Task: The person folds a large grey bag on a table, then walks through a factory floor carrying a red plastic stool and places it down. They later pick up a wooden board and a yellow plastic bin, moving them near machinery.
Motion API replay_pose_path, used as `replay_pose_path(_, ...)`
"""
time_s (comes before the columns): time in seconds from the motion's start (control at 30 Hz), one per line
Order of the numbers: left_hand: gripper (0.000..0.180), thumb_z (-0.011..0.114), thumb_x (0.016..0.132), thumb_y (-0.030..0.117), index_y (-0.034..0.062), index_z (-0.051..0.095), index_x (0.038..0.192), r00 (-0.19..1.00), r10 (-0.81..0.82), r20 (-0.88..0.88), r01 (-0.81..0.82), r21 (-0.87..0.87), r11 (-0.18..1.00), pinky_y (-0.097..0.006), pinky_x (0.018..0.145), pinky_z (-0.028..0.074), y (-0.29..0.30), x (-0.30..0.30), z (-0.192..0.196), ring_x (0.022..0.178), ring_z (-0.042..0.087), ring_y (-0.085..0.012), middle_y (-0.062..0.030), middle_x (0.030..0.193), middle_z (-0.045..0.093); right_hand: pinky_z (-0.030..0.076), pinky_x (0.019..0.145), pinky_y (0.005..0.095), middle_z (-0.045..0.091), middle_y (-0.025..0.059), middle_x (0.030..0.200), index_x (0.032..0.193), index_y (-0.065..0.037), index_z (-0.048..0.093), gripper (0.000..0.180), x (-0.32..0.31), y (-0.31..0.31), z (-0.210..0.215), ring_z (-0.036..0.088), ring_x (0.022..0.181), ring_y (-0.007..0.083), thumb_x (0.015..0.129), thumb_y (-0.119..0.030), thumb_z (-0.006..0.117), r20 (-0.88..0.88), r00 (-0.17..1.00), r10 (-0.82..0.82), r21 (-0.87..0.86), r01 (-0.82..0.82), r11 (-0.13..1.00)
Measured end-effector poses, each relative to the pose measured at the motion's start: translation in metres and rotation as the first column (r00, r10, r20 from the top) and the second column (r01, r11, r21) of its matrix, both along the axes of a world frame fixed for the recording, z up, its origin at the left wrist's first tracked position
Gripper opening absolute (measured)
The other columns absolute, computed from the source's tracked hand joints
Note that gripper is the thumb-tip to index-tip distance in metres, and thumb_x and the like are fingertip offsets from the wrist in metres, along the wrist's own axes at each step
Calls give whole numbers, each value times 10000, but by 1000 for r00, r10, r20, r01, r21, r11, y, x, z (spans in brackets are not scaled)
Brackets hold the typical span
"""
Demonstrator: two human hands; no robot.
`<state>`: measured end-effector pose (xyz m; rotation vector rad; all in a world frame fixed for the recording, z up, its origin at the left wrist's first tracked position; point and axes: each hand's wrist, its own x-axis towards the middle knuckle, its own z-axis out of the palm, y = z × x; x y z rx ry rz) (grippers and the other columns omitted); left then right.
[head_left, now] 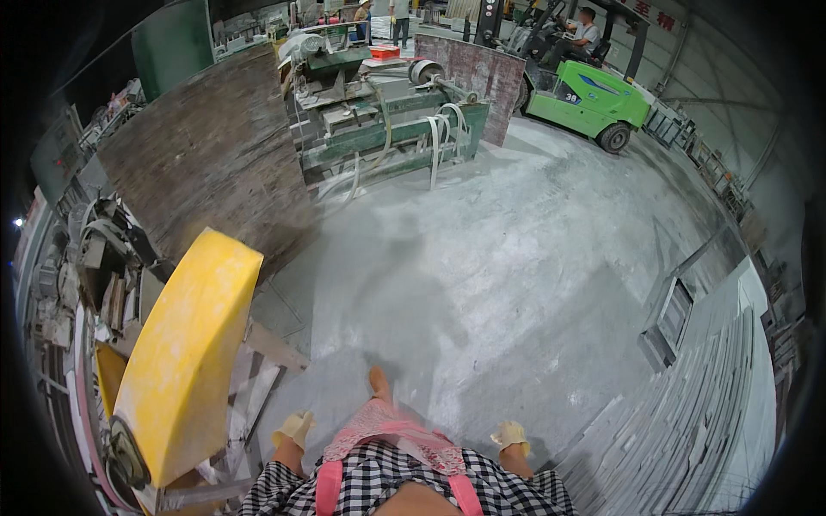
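Observation:
My left hand (295,427) wears a cream work glove and hangs beside my body, its fingers loosely bent with nothing visible in them. On the other side, my right hand (510,435) hangs in a matching glove, also loosely bent and apparently holding nothing. Both are away from any surface. Between them is my pink apron (391,433) over a black-and-white checked top. Nearest my left hand is a large curved yellow machine guard (185,361). A stack of thin grey slabs (680,421) lies nearest my right hand.
Ahead stands a green machine (387,138) with hanging hoses, beside a big brown board (215,146). A green forklift (585,99) with a seated driver is at far right. Two people stand at the back. Dusty grey floor (508,249) stretches ahead; a metal frame (671,318) lies right.

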<state>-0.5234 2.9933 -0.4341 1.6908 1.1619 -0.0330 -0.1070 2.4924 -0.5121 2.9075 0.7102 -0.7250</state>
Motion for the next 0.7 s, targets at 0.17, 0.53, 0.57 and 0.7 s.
replay_pose_path(0.17, 470, 566, 992, 427, -21, 674, 1083, 988, 62, 142, -60, -21, 998, -337, 741, 500, 71, 83, -28, 851, 676, -205, -111, 946, 726, 562, 873, 438, 737, 135, 1121, 1095, -135, 756, 420, 47, 48, 40, 690, 1059, 316, 781, -413, 787, 87, 995, 45, -91, -37, 995)
replay_pose_path(0.53, 487, 543, 1004, 430, -23, 669, 1131, 943, 188, 273, -143, -176, 974, -329, 738, 491, 183, 199, -17, 845, 651, -171, -95, 980, 729, 521, 965, 461, 655, 174, 1283, 1216, -146, 680, 423, 149, 187, 87, 622, 1183, 348, 823, -300, 713, 101, 969, 225, -73, -219, 973)
replay_pose_path(0.57, 489, 541, 1003, 431, -22, 670, 1133, 938, 206, 280, -156, -193, 969, -331, 746, 492, 185, 202, -12, 854, 652, -173, -97, 984, 731, 519, 971, 461, 644, 174, 1299, 1232, -149, 671, 414, 150, 190, 82, 614, 1195, 344, 843, -289, 682, 112, 947, 300, -112, -288, 951)
replay_pose_path(0.7, 480, 557, 1026, 434, -26, 634, 1137, 972, 31, 232, -31, -5, 1000, -311, 792, 516, 193, 215, 3, 863, 665, -173, -79, 970, 712, 516, 912, 505, 682, 177, 1125, 1140, -116, 663, 377, 173, 206, 46, 650, 1075, 378, 796, -264, 703, 40, 999, 9, 61, -11, 998)
